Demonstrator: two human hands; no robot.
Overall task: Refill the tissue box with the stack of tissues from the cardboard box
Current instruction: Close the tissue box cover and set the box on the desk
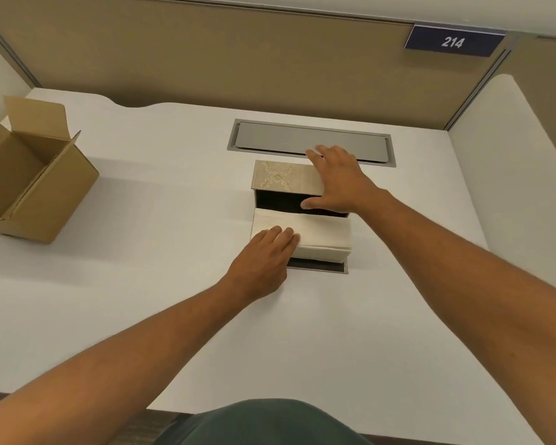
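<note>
White tissues, the stack of tissues (pixel 315 234), lie across the nearer open side of the tissue box (pixel 286 178), only partly inside its dark cavity. On the stack's near-left corner the left hand (pixel 260 261) presses flat, fingers together, gripping nothing. The right hand (pixel 337 179) is spread wide over the box's patterned top, steadying it. A hard push could buckle the soft sheets against the box's rim, or slide the box away. Far left of the box stands the cardboard box (pixel 29 175), open.
</note>
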